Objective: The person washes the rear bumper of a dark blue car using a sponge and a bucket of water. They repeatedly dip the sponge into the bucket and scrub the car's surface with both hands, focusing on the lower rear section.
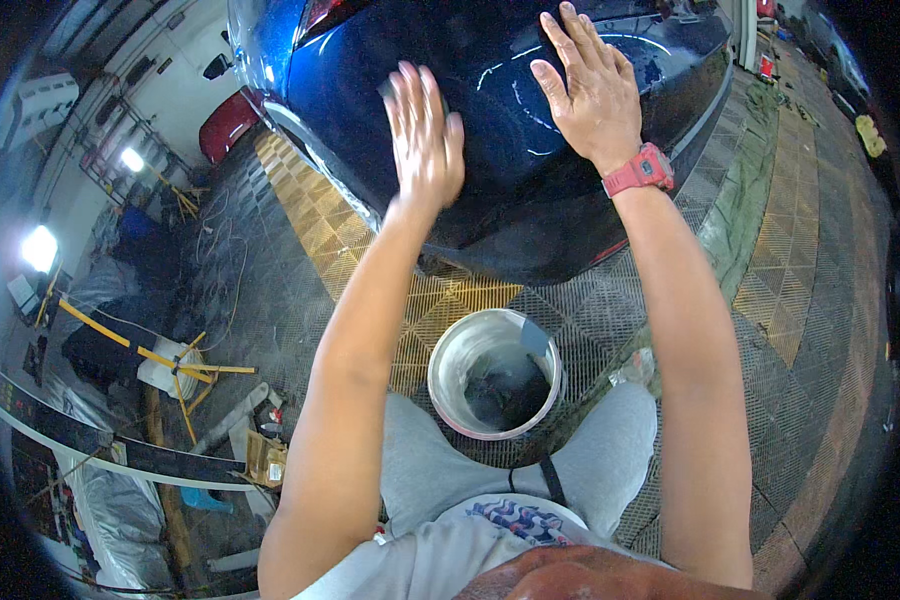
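A dark blue, glossy car body (495,202) fills the upper middle, with light streaks reflected on it. Over its left part is my left hand (426,142), blurred, fingers stretched out; a small dark edge shows beside the fingertips, and whether something lies under the palm I cannot tell. My right hand (596,94) is spread on the panel further right, wet-looking, with nothing visible in it. A red wristwatch (641,171) is on the right wrist. Between my knees stands a whitish bucket (450,394) with dark, cloudy contents and a grey-blue patch on its inner wall.
Yellow work-light stands (195,367) with lit lamps (40,249) are at the left, near loose cables. A cardboard box (265,457) lies lower left. A green cloth or sheet (742,187) runs along the grated floor tiles (780,225) at the right. A red panel (227,126) stands upper left.
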The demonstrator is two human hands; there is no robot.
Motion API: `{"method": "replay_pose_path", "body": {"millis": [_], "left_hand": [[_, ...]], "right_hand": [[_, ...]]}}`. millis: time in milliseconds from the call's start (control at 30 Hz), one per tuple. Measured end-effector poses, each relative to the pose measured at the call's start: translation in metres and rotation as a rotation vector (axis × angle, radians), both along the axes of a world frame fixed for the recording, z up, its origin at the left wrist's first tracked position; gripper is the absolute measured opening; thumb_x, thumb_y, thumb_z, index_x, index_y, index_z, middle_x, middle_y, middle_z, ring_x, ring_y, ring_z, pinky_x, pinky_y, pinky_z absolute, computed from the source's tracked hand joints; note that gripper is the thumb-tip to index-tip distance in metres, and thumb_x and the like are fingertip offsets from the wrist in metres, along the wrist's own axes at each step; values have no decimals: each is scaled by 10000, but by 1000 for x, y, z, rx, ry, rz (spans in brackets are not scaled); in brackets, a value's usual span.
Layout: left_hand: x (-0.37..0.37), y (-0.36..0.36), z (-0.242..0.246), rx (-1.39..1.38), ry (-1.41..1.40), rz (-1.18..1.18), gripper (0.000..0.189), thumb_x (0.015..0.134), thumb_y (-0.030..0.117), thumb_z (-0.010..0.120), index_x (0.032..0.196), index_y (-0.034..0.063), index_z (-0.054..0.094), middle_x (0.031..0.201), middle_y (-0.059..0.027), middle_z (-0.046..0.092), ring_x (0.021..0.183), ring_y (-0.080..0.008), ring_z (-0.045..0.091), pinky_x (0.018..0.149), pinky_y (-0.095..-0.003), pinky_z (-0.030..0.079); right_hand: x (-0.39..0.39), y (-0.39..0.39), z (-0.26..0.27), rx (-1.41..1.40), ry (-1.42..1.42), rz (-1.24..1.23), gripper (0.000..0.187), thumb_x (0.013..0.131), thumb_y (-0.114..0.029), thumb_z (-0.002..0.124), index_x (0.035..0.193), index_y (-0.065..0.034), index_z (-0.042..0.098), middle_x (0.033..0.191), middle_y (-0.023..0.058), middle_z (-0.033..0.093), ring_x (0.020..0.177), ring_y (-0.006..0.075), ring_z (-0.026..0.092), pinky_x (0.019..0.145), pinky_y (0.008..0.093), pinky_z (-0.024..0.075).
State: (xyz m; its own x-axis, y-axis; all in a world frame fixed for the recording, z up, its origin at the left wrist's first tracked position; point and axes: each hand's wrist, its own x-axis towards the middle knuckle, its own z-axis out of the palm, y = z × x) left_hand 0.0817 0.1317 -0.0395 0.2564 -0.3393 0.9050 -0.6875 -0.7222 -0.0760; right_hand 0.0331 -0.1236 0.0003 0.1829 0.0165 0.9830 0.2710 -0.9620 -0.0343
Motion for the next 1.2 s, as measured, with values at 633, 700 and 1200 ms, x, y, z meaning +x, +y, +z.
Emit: {"method": "replay_pose_path", "body": {"millis": [633,700,1200], "left_hand": [[10,17,86,844,-120,-60,684,1030,435,549,1652,209,378,1730,-75,327,1601,-288,292,1307,-506,204],[14,-31,156,774,-343,-53,617,1055,360,509,1644,212,399,1715,-73,357,1570,-266,354,1303,-463,214],[14,-57,180,762,-377,110,625,1069,403,512,1639,173,397,1691,-84,393,1546,-264,379,1280,-458,261]], "right_hand": [[66,-49,39,418,232,-160,749,1131,-496,280,1655,32,191,1693,331,225,1587,458,225,1304,523,186],[48,-33,39,451,258,-56,752,1130,-494,304,1658,27,185,1696,334,211,1582,467,232,1296,534,201],[46,-49,37,487,213,-8,785,1123,-522,308,1652,46,198,1693,310,256,1582,419,267,1288,516,233]]}}
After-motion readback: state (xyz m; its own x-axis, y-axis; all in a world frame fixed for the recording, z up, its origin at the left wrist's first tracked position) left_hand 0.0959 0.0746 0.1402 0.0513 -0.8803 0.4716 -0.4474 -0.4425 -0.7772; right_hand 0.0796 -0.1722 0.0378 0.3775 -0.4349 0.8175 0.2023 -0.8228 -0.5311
